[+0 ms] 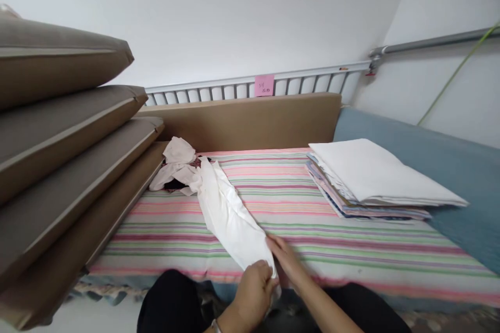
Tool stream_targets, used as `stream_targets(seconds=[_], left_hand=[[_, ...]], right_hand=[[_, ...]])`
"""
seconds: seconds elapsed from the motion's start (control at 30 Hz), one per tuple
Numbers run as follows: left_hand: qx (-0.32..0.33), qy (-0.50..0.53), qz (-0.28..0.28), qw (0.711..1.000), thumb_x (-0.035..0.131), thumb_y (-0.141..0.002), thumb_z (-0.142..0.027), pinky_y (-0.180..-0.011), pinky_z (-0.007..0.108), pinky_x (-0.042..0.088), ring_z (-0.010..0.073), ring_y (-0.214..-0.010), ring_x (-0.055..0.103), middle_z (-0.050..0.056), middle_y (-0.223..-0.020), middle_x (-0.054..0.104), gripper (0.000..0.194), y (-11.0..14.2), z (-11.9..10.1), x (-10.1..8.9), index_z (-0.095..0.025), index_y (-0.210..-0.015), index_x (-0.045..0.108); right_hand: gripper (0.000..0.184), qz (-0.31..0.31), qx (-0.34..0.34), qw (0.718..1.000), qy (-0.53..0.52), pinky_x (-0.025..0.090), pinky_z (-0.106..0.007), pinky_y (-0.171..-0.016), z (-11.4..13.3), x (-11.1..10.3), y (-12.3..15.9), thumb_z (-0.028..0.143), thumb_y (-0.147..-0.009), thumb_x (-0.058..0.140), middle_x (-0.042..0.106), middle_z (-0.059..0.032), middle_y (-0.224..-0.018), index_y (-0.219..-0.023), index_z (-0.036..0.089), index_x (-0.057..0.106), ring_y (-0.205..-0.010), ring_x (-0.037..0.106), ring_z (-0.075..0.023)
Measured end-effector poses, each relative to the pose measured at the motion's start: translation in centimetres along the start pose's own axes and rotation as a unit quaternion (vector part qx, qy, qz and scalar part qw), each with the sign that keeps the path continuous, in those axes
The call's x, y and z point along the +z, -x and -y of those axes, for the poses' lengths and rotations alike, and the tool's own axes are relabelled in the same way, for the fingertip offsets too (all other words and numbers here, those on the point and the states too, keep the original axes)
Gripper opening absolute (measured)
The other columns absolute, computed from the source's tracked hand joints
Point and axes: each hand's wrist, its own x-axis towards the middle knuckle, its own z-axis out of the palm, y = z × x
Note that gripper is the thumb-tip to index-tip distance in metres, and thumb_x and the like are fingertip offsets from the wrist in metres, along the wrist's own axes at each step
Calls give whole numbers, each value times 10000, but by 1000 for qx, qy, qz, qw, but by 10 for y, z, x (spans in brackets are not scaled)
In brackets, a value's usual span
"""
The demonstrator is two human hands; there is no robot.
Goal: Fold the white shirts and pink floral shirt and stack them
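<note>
A long, crumpled white cloth (pixel 226 213) lies diagonally across the striped sheet (pixel 312 250) of a bed. My left hand (pixel 253 289) is closed on the cloth's near end at the bed's front edge. My right hand (pixel 287 256) touches the same end from the right, with its fingers pinched on the fabric. The cloth's far end runs into a small heap of pale pink and white clothes (pixel 175 166) at the back left.
A pile of folded cloths topped by a white one (pixel 375 177) sits at the right. Brown cushions (pixel 66 166) are stacked at the left. A brown board (pixel 250 119) and a white railing (pixel 242 86) with a pink note (pixel 264 85) stand behind; a blue cover (pixel 449 177) lies right.
</note>
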Motion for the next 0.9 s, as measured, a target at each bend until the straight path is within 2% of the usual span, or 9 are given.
stream_targets(seconds=[0.1, 0.2, 0.27, 0.33, 0.47, 0.53, 0.63, 0.73, 0.9], left_hand=[[22, 40, 23, 999, 508, -801, -239, -708, 285, 370, 158, -753, 503, 51, -801, 595, 132, 4, -12, 3, -175, -699, 562], [91, 120, 57, 987, 560, -787, -276, -815, 287, 399, 168, -884, 544, 56, -929, 635, 147, 8, -11, -1, -185, -875, 635], [77, 141, 38, 986, 573, -775, -284, -853, 298, 409, 172, -940, 552, 54, -1007, 635, 237, 12, 2, -9, -204, -992, 628], [13, 121, -7, 993, 553, -770, -280, -835, 309, 433, 174, -915, 567, 59, -1019, 632, 286, 16, 25, -20, -204, -1039, 611], [-68, 59, -91, 992, 489, -763, -274, -813, 323, 471, 180, -869, 585, 76, -1031, 631, 336, 23, 83, -49, -183, -1068, 595], [-86, 23, -120, 989, 480, -758, -284, -819, 344, 481, 196, -885, 588, 84, -1060, 625, 363, 22, 107, -67, -176, -1088, 586], [-75, -67, -144, 984, 473, -772, -284, -910, 383, 448, 221, -996, 566, 82, -1101, 614, 362, 10, 125, -91, -181, -1102, 582], [-46, -188, -151, 970, 478, -765, -210, -999, 398, 377, 229, -1122, 509, 91, -1167, 590, 391, -16, 126, -101, -175, -1144, 565], [-52, -269, -138, 952, 491, -753, -162, -997, 388, 369, 230, -1173, 479, 84, -1246, 562, 375, -67, 116, -88, -205, -1108, 603]], right_hand=[[389, 49, 45, 992, -104, 483, -369, -841, 7, -1, 21, 339, -629, 620, 690, -66, -984, -979, 171, 637, -932, 625, -252], [438, 32, 47, 978, -201, 506, -374, -767, 27, -39, 15, 314, -628, 633, 692, -80, -957, -1039, 167, 600, -840, 647, -247], [555, -20, 42, 967, -249, 518, -364, -719, 40, -81, 0, 336, -648, 638, 677, -90, -1014, -1171, 190, 529, -833, 651, -241], [627, -129, 35, 956, -262, 520, -337, -729, 42, -122, -13, 351, -670, 616, 647, -93, -1099, -1259, 209, 456, -908, 639, -230], [620, -263, 48, 957, -113, 504, -364, -817, 3, -171, -10, 405, -683, 587, 579, -134, -1210, -1245, 168, 475, -1067, 573, -261], [585, -272, 42, 961, -27, 478, -377, -874, -26, -177, 5, 396, -647, 609, 584, -159, -1191, -1165, 133, 536, -1081, 563, -274], [482, -266, 26, 963, -21, 491, -347, -844, -52, -177, 24, 402, -641, 597, 637, -140, -1092, -1048, 145, 589, -1000, 607, -250], [386, -240, 55, 968, -50, 513, -317, -722, -51, -174, 28, 393, -668, 566, 679, -98, -927, -975, 162, 606, -837, 651, -215], [279, -219, 71, 973, 22, 478, -284, -600, -38, -168, 16, 320, -678, 504, 674, -34, -775, -884, 169, 617, -648, 627, -169]])
